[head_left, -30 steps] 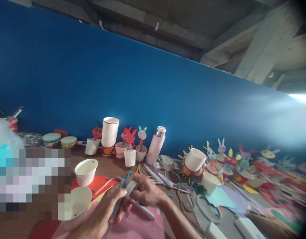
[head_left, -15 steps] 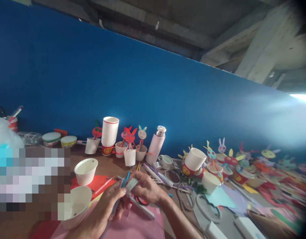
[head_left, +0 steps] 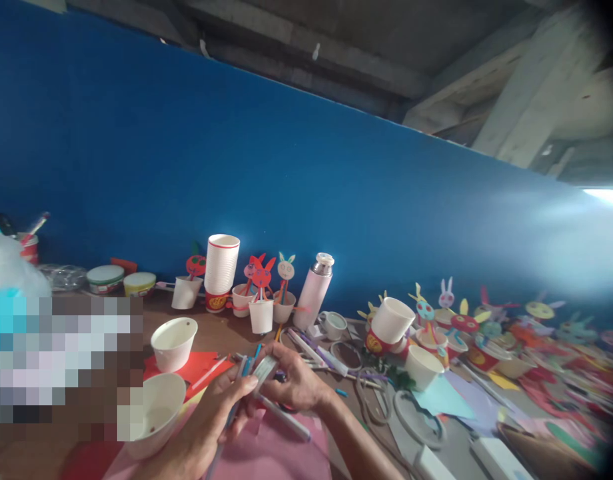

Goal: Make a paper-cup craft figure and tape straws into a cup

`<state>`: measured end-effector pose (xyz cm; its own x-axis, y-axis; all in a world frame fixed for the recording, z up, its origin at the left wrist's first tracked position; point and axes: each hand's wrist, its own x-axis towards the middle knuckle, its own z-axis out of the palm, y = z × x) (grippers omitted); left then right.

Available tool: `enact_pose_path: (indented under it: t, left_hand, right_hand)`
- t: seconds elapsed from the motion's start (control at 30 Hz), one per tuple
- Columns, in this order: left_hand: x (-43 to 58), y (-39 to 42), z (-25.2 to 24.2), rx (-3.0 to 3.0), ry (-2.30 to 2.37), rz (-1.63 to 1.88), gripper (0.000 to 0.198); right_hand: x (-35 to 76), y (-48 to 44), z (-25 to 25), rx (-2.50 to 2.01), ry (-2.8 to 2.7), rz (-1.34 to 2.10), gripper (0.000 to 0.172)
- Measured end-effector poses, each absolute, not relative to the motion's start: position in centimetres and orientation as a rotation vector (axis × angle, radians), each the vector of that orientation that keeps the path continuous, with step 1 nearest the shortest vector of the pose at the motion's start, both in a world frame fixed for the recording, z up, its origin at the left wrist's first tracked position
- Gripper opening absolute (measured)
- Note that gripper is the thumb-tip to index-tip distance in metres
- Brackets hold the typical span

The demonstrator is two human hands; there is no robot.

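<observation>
My left hand [head_left: 226,393] is closed around slim blue stick-like pieces [head_left: 245,365], their tips poking up past the fingers. Its thumb presses against a pale, greyish-white flat piece [head_left: 264,371]; what kind of thing this is I cannot make out. From the other side, the curled fingers of my right hand [head_left: 297,380] close on that same pale piece. Just below both hands, a white marker [head_left: 289,419] slants over a pink paper sheet [head_left: 286,457]. The undersides of the fingers are partly hidden.
White paper cups [head_left: 174,343] stand at left, beside red paper [head_left: 201,367]. Behind are a cup stack [head_left: 222,267], paper rabbit figures in cups [head_left: 261,313] and a pink thermos [head_left: 312,293]. Scissors [head_left: 374,403], pens, coloured paper and more rabbit cups crowd the right side.
The pale piece has tilted slightly between my hands, and a dark bit now shows by the right fingers. Otherwise the hands stay in nearly the same place.
</observation>
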<state>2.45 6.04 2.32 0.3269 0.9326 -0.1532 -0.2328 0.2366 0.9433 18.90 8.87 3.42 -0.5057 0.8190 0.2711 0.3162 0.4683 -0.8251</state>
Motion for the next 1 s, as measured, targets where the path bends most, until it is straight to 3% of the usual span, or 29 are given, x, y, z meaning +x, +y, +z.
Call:
enact_pose_path:
  t: [0.37,0.8,1.0]
  left_hand:
    - [2.3,5.7,2.5,1.14,0.877,0.913,0.035]
    - [2.3,5.6,2.6,1.05,0.809,0.918,0.022]
    - [2.6,6.0,2.3,1.04,0.942,0.967,0.038]
  right_hand:
    - [18.8,8.0,5.3,-0.959,-2.294,0.578,0.023]
    - [19.0,8.1,5.4,-0.992,-2.291,0.566,0.029]
    - [18.6,8.1,5.1,-0.979,-2.357,0.355,0.027]
